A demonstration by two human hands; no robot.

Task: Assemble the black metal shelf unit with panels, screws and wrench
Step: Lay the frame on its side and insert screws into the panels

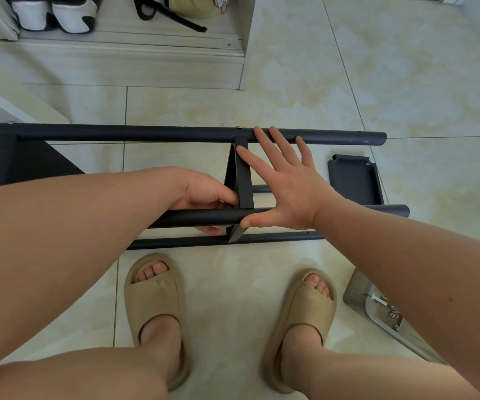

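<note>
Inspection finding: the black shelf unit [31, 166] lies on its side on the tiled floor [406, 82] across the middle of the frame, partly assembled. The far tube [334, 137] shows one screw head [238, 127] above the middle panel [244, 180], which stands edge-on between the far tube and the near tube [198, 218]. At frame centre the left hand [204, 194] has its grip wrapped around the near tube just beside the panel's lower end, with fingers showing beneath it. Whether it also pinches a fastener cannot be told. The right hand [288, 186] lies flat, its grip wide and empty, fingers spread over the panel and far tube, thumb touching the near tube. A loose panel [354, 183] lies at centre right, and spare screws [393, 315] sit in a tray [354, 298] at lower right, partly hidden by the forearm. No wrench is identifiable. Risks: the near joint appears unfastened, so if either hand lifts off, the panel may slip out of line with its hole and the frame may rack. The tubes can roll on smooth tile. Reaching for the tray would remove the bracing hand, and the toes in open slippers [158, 298] sit close under the frame.
</note>
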